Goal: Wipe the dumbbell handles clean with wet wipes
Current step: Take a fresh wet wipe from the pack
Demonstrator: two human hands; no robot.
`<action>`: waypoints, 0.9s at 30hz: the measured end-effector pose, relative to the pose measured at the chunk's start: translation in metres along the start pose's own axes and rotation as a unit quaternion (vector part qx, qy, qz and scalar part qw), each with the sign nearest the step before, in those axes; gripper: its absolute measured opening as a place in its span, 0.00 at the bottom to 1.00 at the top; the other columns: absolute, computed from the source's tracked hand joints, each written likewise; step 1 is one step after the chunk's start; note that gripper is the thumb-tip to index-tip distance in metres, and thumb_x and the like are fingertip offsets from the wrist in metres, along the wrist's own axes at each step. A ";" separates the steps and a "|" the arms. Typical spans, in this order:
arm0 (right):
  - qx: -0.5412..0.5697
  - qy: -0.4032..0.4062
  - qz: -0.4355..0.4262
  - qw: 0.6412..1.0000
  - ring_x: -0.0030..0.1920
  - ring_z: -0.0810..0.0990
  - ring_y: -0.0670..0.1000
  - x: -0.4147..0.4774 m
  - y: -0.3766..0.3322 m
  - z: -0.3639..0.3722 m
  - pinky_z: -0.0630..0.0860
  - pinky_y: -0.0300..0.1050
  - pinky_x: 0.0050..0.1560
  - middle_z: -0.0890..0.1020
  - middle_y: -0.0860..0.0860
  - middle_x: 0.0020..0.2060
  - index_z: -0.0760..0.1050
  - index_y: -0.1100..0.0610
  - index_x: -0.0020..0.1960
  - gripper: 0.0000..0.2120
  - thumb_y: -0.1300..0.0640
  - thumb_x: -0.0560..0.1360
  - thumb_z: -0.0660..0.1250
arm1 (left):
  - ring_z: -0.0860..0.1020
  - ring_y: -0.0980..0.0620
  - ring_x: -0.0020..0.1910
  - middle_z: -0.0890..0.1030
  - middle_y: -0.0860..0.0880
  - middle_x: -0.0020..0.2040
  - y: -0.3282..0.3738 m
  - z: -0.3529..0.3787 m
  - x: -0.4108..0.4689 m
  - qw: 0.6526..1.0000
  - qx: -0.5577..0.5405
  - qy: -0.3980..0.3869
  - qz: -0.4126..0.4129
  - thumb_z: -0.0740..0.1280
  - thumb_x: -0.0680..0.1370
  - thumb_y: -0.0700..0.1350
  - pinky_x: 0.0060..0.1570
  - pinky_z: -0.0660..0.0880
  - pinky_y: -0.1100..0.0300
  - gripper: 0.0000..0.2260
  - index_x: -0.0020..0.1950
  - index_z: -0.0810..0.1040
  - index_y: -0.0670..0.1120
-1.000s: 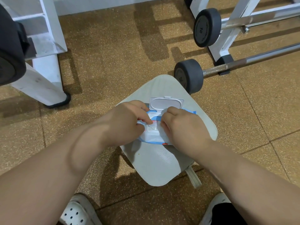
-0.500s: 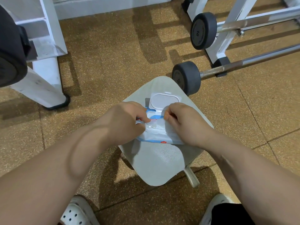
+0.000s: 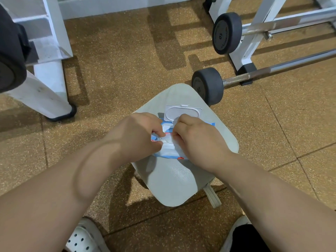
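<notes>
- Step in hand (judged): drawing one wipe (image 3: 167, 140) out of the wet wipe pack (image 3: 166, 154). No handle has been wiped yet.
- Left grip (image 3: 138, 135): thumb and forefinger are closed together on the white tuft of the wipe at the dispensing slot.
- Right grip (image 3: 198, 140): fingers are curled down on the top of the wet wipe pack beside the slot. Whether they also pinch the wipe cannot be told.
- Location: the wet wipe pack lies flat on the padded desk (image 3: 174, 186), between both grips. Its flip lid (image 3: 183, 112) is swung open, away from the person.
- Procedure: hold the pack down with one grip and pull the wipe straight up with the other. A slow pull should let the sheet part from the next one. Close the lid afterwards to keep the rest moist.
- Target: the near dumbbell (image 3: 207, 86) lies on the floor (image 3: 118, 60), just beyond the desk. Its handle (image 3: 283, 67) runs off to the right.
- A second dumbbell (image 3: 226, 33), marked 10, rests on the white rack (image 3: 243, 51).
- Materials:
  - pack: soft film, white with blue edges and small red marks
  - lid: rigid white plastic, rounded rectangle
  - desk pad: pale grey grained leatherette with rounded corners
  - dumbbell heads: dark matt rubber cylinders
  - handles: bright metal, duller near the head
  - floor: speckled tan rubber tiles
</notes>
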State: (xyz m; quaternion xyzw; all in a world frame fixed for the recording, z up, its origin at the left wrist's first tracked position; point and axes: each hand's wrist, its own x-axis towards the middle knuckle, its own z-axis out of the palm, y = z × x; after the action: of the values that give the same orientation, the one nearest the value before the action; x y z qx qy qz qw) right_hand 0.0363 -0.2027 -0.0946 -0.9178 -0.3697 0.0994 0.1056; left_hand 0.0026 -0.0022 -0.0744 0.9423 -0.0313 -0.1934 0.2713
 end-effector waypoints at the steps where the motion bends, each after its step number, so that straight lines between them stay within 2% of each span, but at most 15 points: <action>1: 0.010 -0.006 0.003 1.000 0.40 0.77 0.55 0.000 0.001 0.000 0.64 0.44 0.32 0.74 0.51 0.45 0.75 0.54 0.44 0.13 0.56 0.66 0.78 | 0.77 0.57 0.61 0.81 0.56 0.61 0.000 0.000 0.001 1.000 -0.004 0.002 -0.003 0.75 0.72 0.48 0.63 0.71 0.61 0.10 0.52 0.86 0.54; 4: 0.077 -0.005 0.020 0.997 0.44 0.75 0.56 -0.001 0.006 -0.004 0.71 0.49 0.38 0.73 0.53 0.48 0.73 0.56 0.47 0.13 0.58 0.69 0.76 | 0.80 0.56 0.56 0.84 0.58 0.54 0.001 -0.001 0.002 1.000 -0.019 0.014 -0.016 0.70 0.68 0.55 0.58 0.76 0.54 0.10 0.46 0.86 0.56; 6: 0.131 0.005 0.031 0.991 0.44 0.74 0.55 -0.001 0.011 -0.006 0.73 0.53 0.43 0.73 0.53 0.47 0.72 0.56 0.45 0.07 0.60 0.74 0.71 | 0.80 0.56 0.54 0.84 0.58 0.51 0.003 -0.003 0.003 0.999 -0.018 0.019 -0.024 0.65 0.66 0.57 0.55 0.77 0.54 0.13 0.44 0.86 0.57; 7: 0.165 0.013 0.043 0.985 0.44 0.74 0.53 -0.001 0.014 -0.007 0.72 0.51 0.46 0.73 0.52 0.46 0.71 0.55 0.45 0.05 0.60 0.77 0.67 | 0.80 0.56 0.54 0.84 0.58 0.51 0.004 -0.003 0.003 0.999 -0.014 0.021 -0.026 0.64 0.65 0.58 0.55 0.76 0.55 0.14 0.44 0.86 0.57; 9: 0.227 0.021 0.063 0.972 0.44 0.71 0.47 -0.001 0.021 -0.009 0.69 0.41 0.48 0.72 0.48 0.43 0.70 0.52 0.44 0.08 0.60 0.80 0.63 | 0.80 0.56 0.55 0.85 0.58 0.51 0.005 -0.003 0.005 0.999 -0.004 0.023 -0.028 0.63 0.65 0.59 0.55 0.76 0.55 0.15 0.44 0.86 0.56; 11: 0.252 0.015 0.080 0.964 0.43 0.68 0.43 -0.001 0.025 -0.013 0.65 0.32 0.46 0.71 0.44 0.41 0.70 0.51 0.44 0.09 0.60 0.81 0.64 | 0.80 0.55 0.56 0.85 0.57 0.51 0.005 -0.003 0.007 0.999 0.005 0.018 -0.027 0.63 0.65 0.60 0.56 0.76 0.54 0.16 0.44 0.86 0.56; 12: 0.256 0.015 0.086 0.963 0.42 0.67 0.42 -0.001 0.025 -0.015 0.64 0.31 0.45 0.71 0.43 0.41 0.70 0.51 0.44 0.09 0.60 0.81 0.64 | 0.80 0.55 0.56 0.85 0.57 0.51 0.005 -0.002 0.008 1.000 0.009 0.015 -0.026 0.64 0.65 0.60 0.56 0.76 0.54 0.16 0.44 0.86 0.56; 13: 0.255 0.024 0.089 0.963 0.41 0.67 0.42 -0.001 0.024 -0.015 0.65 0.32 0.44 0.71 0.44 0.40 0.71 0.51 0.44 0.08 0.60 0.80 0.65 | 0.80 0.55 0.57 0.84 0.57 0.51 0.004 -0.002 0.008 1.000 0.011 0.011 -0.025 0.65 0.65 0.60 0.56 0.76 0.54 0.16 0.44 0.86 0.56; 15: 0.230 0.051 0.080 0.968 0.40 0.69 0.44 -0.001 0.019 -0.012 0.69 0.40 0.43 0.74 0.46 0.42 0.74 0.51 0.46 0.04 0.58 0.76 0.69 | 0.80 0.55 0.57 0.84 0.57 0.51 0.003 -0.001 0.009 1.000 0.012 0.007 -0.023 0.70 0.67 0.60 0.57 0.75 0.55 0.12 0.45 0.86 0.56; 17: 0.165 0.046 0.056 0.984 0.42 0.76 0.50 -0.001 0.011 -0.009 0.74 0.47 0.41 0.77 0.48 0.46 0.79 0.51 0.50 0.07 0.52 0.72 0.71 | 0.79 0.55 0.54 0.84 0.57 0.51 0.001 0.000 0.009 1.000 0.016 0.008 -0.019 0.74 0.70 0.55 0.56 0.75 0.56 0.08 0.47 0.86 0.55; 19: 0.101 0.053 0.013 0.993 0.43 0.78 0.55 0.001 0.007 -0.005 0.76 0.49 0.37 0.78 0.50 0.45 0.82 0.52 0.47 0.07 0.52 0.71 0.70 | 0.79 0.54 0.52 0.83 0.58 0.50 0.000 0.001 0.010 1.000 0.020 0.007 -0.016 0.75 0.71 0.53 0.55 0.74 0.56 0.07 0.47 0.86 0.55; 22: 0.044 0.055 -0.025 0.997 0.42 0.76 0.58 0.004 0.004 -0.005 0.74 0.50 0.35 0.77 0.51 0.42 0.79 0.55 0.42 0.04 0.56 0.74 0.66 | 0.78 0.55 0.54 0.83 0.58 0.51 -0.001 0.002 0.010 0.999 0.033 0.000 -0.013 0.75 0.72 0.54 0.55 0.73 0.58 0.07 0.48 0.85 0.56; 25: 0.087 0.053 0.021 0.995 0.44 0.76 0.57 0.004 0.010 -0.007 0.74 0.54 0.39 0.75 0.52 0.45 0.74 0.55 0.44 0.03 0.59 0.77 0.65 | 0.78 0.56 0.59 0.83 0.59 0.57 0.000 0.002 0.010 0.998 0.051 0.001 -0.020 0.74 0.72 0.55 0.60 0.73 0.58 0.08 0.50 0.86 0.56; 27: 0.130 0.071 0.056 0.987 0.42 0.77 0.57 0.003 0.018 -0.011 0.75 0.55 0.41 0.75 0.52 0.46 0.74 0.54 0.45 0.03 0.58 0.78 0.65 | 0.78 0.56 0.58 0.82 0.59 0.57 0.002 0.001 0.011 0.998 0.061 0.002 -0.027 0.73 0.72 0.56 0.59 0.74 0.57 0.07 0.48 0.85 0.57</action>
State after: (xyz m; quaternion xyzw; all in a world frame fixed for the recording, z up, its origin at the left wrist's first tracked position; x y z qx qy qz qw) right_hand 0.0524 -0.2145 -0.0894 -0.9202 -0.2933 0.0872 0.2442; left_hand 0.0128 -0.0058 -0.0781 0.9580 -0.0166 -0.1963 0.2081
